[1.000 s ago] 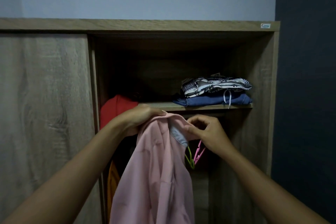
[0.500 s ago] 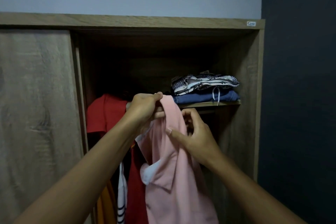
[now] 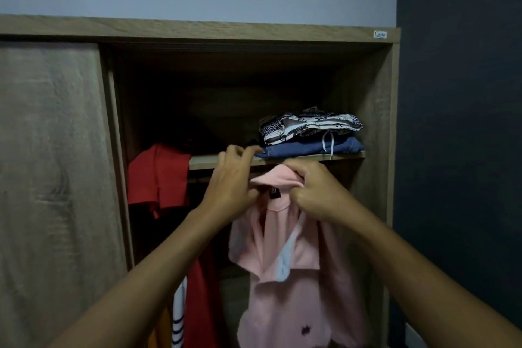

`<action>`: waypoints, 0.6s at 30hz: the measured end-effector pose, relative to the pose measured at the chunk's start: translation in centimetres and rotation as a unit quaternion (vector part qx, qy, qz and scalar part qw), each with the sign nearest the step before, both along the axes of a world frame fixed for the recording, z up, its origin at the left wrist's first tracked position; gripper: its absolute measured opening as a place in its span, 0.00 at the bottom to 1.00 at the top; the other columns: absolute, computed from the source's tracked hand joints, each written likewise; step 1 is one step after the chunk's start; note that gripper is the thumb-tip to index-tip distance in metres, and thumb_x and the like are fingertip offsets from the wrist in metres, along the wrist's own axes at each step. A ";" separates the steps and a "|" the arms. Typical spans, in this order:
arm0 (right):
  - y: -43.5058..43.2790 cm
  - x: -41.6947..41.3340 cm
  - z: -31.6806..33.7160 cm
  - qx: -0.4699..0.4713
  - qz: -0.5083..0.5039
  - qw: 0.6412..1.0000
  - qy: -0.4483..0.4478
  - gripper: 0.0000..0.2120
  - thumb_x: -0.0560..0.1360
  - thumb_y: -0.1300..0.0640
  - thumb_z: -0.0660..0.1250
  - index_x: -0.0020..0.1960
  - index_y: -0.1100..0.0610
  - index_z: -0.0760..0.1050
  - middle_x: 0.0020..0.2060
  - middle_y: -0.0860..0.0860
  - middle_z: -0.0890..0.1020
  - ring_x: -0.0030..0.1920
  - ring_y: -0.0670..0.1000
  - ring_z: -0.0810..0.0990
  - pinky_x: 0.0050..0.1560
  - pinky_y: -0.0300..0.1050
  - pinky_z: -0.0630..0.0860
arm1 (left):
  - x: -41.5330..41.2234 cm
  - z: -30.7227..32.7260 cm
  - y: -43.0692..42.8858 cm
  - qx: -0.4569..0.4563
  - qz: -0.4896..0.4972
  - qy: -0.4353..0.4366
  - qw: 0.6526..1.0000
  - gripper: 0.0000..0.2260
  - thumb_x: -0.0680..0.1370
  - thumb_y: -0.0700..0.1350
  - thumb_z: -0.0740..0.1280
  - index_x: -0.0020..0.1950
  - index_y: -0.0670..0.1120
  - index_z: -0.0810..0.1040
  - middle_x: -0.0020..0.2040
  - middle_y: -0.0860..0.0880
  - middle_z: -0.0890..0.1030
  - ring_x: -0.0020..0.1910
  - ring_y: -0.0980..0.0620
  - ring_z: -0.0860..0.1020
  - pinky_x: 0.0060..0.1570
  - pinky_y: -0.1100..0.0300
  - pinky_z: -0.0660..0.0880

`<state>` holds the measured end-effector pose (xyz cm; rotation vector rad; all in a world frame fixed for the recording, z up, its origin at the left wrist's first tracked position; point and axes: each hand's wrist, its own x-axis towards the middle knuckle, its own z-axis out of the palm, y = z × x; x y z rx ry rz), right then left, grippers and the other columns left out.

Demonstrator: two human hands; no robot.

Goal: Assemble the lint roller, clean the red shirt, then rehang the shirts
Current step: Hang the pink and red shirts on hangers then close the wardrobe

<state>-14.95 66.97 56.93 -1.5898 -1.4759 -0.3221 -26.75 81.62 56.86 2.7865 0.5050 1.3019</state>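
A pink shirt (image 3: 293, 285) hangs in the open wardrobe just under the shelf (image 3: 209, 161), its collar facing me. My right hand (image 3: 313, 192) pinches the top of the pink collar. My left hand (image 3: 231, 186) is at the collar's left side, its fingers raised and blurred in front of the shelf edge. A red shirt (image 3: 158, 175) hangs further left, beside the wardrobe's inner post. The hanger and the rail are hidden behind my hands and the cloth.
Folded clothes sit on the shelf: a patterned black-and-white piece (image 3: 308, 128) on a blue one (image 3: 310, 148). A closed sliding door (image 3: 50, 178) covers the left half. More garments, striped (image 3: 178, 316) and red, hang low between my arms. A dark wall (image 3: 460, 150) stands right.
The pink shirt has gone up and to the right and now hangs with its collar towards me. Both hands rose to the collar; the view shifted left, showing more of the red shirt.
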 end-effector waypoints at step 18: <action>2.1 5.3 -7.1 -0.044 -0.133 0.989 -0.037 0.24 0.68 0.72 0.61 0.52 0.50 0.84 0.43 0.48 0.87 0.45 0.46 0.83 0.46 0.43 0.82 | -1.3 -6.1 1.6 -0.067 0.021 -0.040 0.997 0.15 0.69 0.44 0.63 0.54 0.45 0.77 0.51 0.46 0.76 0.49 0.45 0.76 0.48 0.47 0.76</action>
